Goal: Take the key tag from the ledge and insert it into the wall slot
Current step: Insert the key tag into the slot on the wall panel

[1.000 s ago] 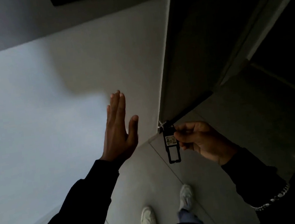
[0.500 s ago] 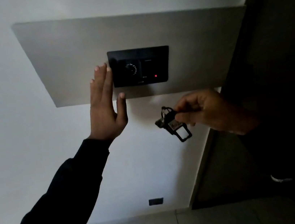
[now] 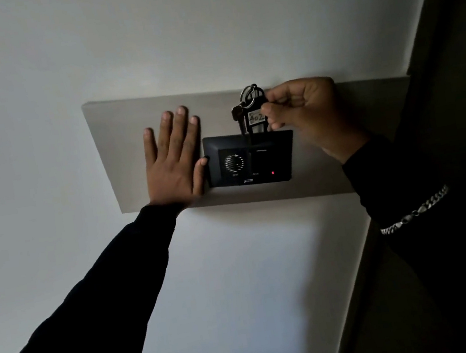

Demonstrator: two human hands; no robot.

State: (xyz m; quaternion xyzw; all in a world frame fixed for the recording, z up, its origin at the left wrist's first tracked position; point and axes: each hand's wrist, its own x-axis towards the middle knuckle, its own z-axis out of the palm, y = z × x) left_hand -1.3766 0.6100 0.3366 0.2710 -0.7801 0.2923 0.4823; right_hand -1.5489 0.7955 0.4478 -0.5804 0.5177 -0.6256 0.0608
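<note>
Two hands work at a black wall unit [image 3: 250,159] mounted on a grey panel [image 3: 120,150]. Left hand [image 3: 174,160] lies flat and open against the panel, thumb touching the unit's left edge. Right hand [image 3: 303,112] pinches the black key tag [image 3: 255,122], labelled 402, upright with its lower end at the unit's top slot [image 3: 260,142]; a key ring [image 3: 250,96] sits at its top.
</note>
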